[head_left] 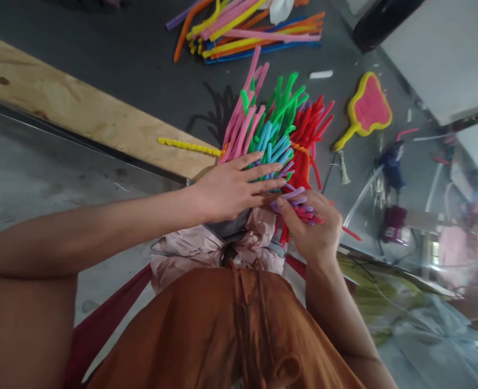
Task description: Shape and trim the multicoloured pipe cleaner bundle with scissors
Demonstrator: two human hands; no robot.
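Purple stems (294,193) sit pinched in the right hand (314,224), the left hand (230,189) spread over blue stems (277,148); loose stems (271,35) and a yellow-rimmed paddle (370,105) lie beyond the desk's (141,70) plywood edge (60,100).

A yellow-rimmed pink paddle (370,105) lies on the dark table (141,65); a white stick (321,74) lies near it.

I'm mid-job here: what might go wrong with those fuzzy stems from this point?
The purple stems pinched in the right hand might slip, or tangle with the red stems close by. The left hand, laid across the blue stems, might bend them if it presses hard. The yellow twisted stem juts out sideways and might snag on the left forearm.
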